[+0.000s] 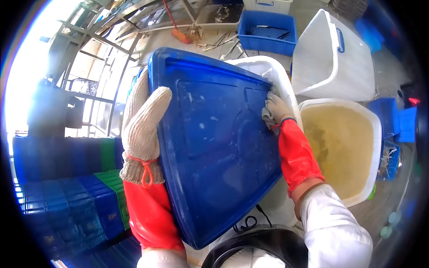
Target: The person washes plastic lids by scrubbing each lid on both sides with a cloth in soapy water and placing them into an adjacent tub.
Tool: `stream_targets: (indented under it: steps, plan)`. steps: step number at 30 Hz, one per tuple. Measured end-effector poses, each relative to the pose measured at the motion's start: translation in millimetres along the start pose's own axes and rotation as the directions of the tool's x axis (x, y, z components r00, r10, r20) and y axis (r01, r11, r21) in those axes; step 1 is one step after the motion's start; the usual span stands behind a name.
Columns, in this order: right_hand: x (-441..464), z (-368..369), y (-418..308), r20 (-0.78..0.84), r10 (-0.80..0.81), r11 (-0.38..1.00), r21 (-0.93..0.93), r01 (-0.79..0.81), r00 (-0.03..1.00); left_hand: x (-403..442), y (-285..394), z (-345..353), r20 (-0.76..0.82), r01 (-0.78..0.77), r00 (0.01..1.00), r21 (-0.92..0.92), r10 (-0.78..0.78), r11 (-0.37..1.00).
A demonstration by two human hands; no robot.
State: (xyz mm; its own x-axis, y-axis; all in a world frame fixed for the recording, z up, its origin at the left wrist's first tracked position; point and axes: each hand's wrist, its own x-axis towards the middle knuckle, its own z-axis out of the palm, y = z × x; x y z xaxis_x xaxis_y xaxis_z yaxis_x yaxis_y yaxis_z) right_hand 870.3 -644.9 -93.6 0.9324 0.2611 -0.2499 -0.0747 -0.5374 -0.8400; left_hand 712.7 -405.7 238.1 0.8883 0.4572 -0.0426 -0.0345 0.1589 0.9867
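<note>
Lid point(219, 134) of glossy blue plastic stands tilted over the white tub point(279, 68), its upper right corner just beside that tub's rim. It should be stiff and fairly light, yet broad enough to twist if held at one side only; the shiny, speckled face may be slippery, while the raised border looks the best hold. The left hand point(145, 114), in a knitted glove, clamps the left edge, thumb across the face. The right hand point(278, 107), gloved too, bunches a grey cloth point(267, 118) near the upper right corner.

Hidden are the lid's back, most of the left fingers and much of the tub's inside; whether its rim bears any weight, I cannot tell. Right of it, cloudy liquid conceals the bottom of a second tub point(378, 134). Glare blurs the stacked bins point(67, 201) at lower left.
</note>
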Motion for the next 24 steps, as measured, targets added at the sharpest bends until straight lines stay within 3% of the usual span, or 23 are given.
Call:
stream_targets:
  steps: [1,2,3,4,5,7,8,11,13,15,17,19,20,22,23,24]
  plan:
    - [13.9,1.4,-5.3,0.012,0.001,1.0,0.009,-0.001,1.0,2.8,-1.6,3.8,-0.009,0.003,1.0,0.012,-0.003,1.0]
    - [36.6,0.6,-14.9,0.114,-0.315,0.879,-0.34,0.335,0.942,6.7,-2.5,8.4,0.013,-0.021,1.0,0.044,0.02,0.999]
    - [41.6,3.9,-17.4,0.32,-0.537,0.539,-0.582,0.609,0.78,9.0,-3.9,9.7,0.029,-0.035,0.999,0.074,0.032,0.997]
    - [8.6,-4.3,-90.1,0.046,-0.259,0.965,-0.019,0.26,0.965,12.2,-4.9,7.4,0.047,-0.02,0.999,0.108,0.014,0.994]
    - [0.3,-9.7,-121.4,0.132,-0.731,0.612,-0.305,0.729,0.669,15.2,-5.9,5.0,0.066,-0.006,0.998,0.141,-0.004,0.99]
    - [-41.7,-7.7,-207.5,-0.121,-0.831,0.54,0.063,0.839,0.544,20.4,-4.1,0.2,0.086,-0.011,0.996,0.183,-0.005,0.983]
    - [-66.0,-2.6,-235.7,-0.162,-0.841,0.491,0.171,0.854,0.516,21.0,-3.2,-1.7,0.096,-0.02,0.995,0.203,0.0,0.979]
    - [-161.9,-13.3,-259.2,-0.049,-0.806,0.536,0.362,0.763,0.59,23.4,-3.6,-4.6,0.129,-0.061,0.991,0.246,0.029,0.967]
    - [-223.3,-14.4,-231.1,0.045,-0.786,0.567,0.449,0.691,0.616,28.7,-3.8,-5.1,0.15,-0.097,0.987,0.269,0.058,0.958]
    - [-288.7,-28.3,-205.0,0.429,-0.701,0.712,0.372,0.595,0.57,34.9,-3.7,-7.5,0.17,-0.132,0.982,0.28,0.086,0.951]
    - [-314.9,-39.8,-167.1,0.506,-0.692,0.697,0.283,0.659,0.515,42.7,-2.4,-9.4,0.208,-0.164,0.973,0.302,0.103,0.939]
    - [-304.1,-52.5,-135.4,0.619,-0.431,0.83,-0.013,0.558,0.656,51.8,-1.6,-14.7,0.257,-0.208,0.958,0.32,0.127,0.924]
    - [-290.3,-63.0,-131.7,0.68,-0.07,0.971,-0.121,0.206,0.73,55.2,-2.3,-16.5,0.291,-0.229,0.947,0.319,0.135,0.92]
    - [-284.5,-68.3,-113.0,0.671,0.292,0.955,-0.238,-0.174,0.682,63.1,-7.4,-19.1,0.402,-0.287,0.903,0.302,0.151,0.909]
    - [-280.2,-46.2,-66.1,0.509,0.081,0.988,-0.158,0.0,0.857,56.0,-10.3,-16.5,0.433,-0.334,0.886,0.344,0.168,0.877]
    - [-272.1,-38.0,-42.2,0.314,-0.153,0.972,-0.124,0.2,0.937,40.4,-11.2,-5.6,0.424,-0.43,0.879,0.502,0.22,0.75]
